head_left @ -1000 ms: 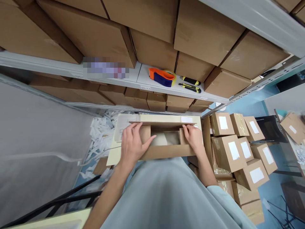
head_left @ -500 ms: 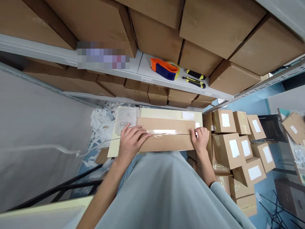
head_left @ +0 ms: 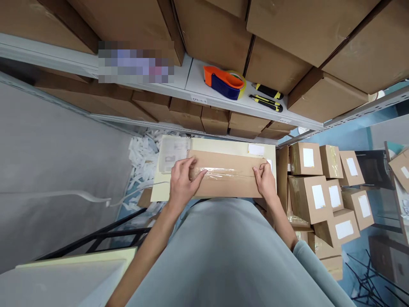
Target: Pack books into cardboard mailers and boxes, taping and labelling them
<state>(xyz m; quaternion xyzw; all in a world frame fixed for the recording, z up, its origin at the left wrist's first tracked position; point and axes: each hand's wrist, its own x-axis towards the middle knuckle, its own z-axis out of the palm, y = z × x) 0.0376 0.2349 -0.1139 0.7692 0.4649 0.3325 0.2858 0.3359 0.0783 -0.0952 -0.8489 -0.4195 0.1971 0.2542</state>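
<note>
A long, flat cardboard box (head_left: 228, 187) lies in front of me on the cream-coloured tabletop (head_left: 159, 192). Shiny clear tape (head_left: 220, 172) runs along the middle seam of its top. Gripping the box's left end is my left hand (head_left: 185, 181), its thumb on top beside the tape and its fingers curled at the far left corner. My right hand (head_left: 266, 179) holds the right end, thumb on the top face and fingers bent near the edge. What lies under the fingers is hidden.
Above the table, a shelf (head_left: 179, 81) carries large cartons, an orange-and-blue tape dispenser (head_left: 225, 83) and yellow-black utility knives (head_left: 266, 102). A clear plastic box (head_left: 174, 151) sits at the table's back left. Labelled cartons (head_left: 311, 198) are stacked at right; white paper scraps (head_left: 139, 153) lie left.
Both hands have shifted their grip slightly inward on the box. The far-side flap area now looks wider, and the tape lies flatter across the seam. The whole view has tilted slightly.
</note>
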